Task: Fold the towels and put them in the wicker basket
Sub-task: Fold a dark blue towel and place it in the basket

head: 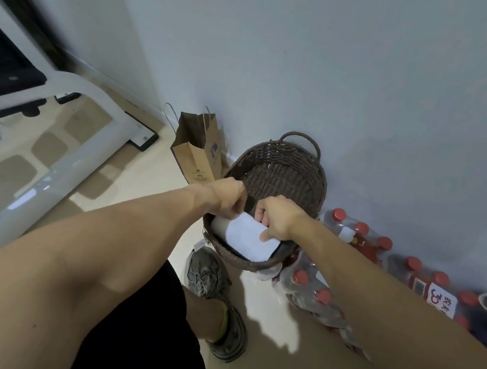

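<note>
— What are the hands doing in the head view?

— Both are reaching into the wicker basket [280,170], which is sitting on the floor against the wall. The left hand [228,197] and right hand [277,218] are each gripping the folded white towel [248,239], fingers curled over its upper edge.

— Where is the towel lying?

— Inside the basket, at its near side. A brown paper bag [197,151] is standing just beside the basket, and red-capped bottles [360,237] are lying to its right.
</note>
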`<state>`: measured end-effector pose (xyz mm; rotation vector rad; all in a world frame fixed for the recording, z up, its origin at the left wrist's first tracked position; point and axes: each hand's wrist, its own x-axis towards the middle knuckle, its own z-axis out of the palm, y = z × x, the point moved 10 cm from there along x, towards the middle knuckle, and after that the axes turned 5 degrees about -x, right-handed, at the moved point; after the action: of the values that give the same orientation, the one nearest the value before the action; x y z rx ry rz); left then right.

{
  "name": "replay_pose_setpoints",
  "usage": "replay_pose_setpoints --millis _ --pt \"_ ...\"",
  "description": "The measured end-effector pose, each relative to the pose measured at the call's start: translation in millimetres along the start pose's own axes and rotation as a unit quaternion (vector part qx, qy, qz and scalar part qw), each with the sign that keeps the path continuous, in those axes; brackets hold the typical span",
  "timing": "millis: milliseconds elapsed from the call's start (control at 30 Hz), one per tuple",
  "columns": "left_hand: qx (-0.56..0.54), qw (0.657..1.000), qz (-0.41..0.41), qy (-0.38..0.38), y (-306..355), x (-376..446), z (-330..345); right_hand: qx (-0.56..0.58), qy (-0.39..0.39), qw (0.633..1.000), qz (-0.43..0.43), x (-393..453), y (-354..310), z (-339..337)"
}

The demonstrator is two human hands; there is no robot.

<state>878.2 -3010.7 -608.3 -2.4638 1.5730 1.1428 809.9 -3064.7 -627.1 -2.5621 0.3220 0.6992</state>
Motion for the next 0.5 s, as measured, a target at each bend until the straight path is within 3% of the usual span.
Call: replay_pose_setpoints --millis 100,233,400,500 --pt "-0.046 0.999 -0.004 0.01 7.0 1.5 -21.9 0.061 0.055 0.997 0.013 -20.5 9.7 -25.4" --pt "-0.085 0.988 0.056 0.118 58.2 4.3 -68.2 0.24 0.127 0.961 0.057 -104.6 65.3 -62.5" --pt "-0.068 0.97 0.193 0.131 190.8 -1.8 -64.2 0.29 0.206 0.922 0.156 -273.9 167.9 -82.7" --pt "-0.004 0.951 0.286 0.116 288.4 -12.9 -35.8 0.353 0.262 0.869 0.228 -377.2 225.4 -75.2"
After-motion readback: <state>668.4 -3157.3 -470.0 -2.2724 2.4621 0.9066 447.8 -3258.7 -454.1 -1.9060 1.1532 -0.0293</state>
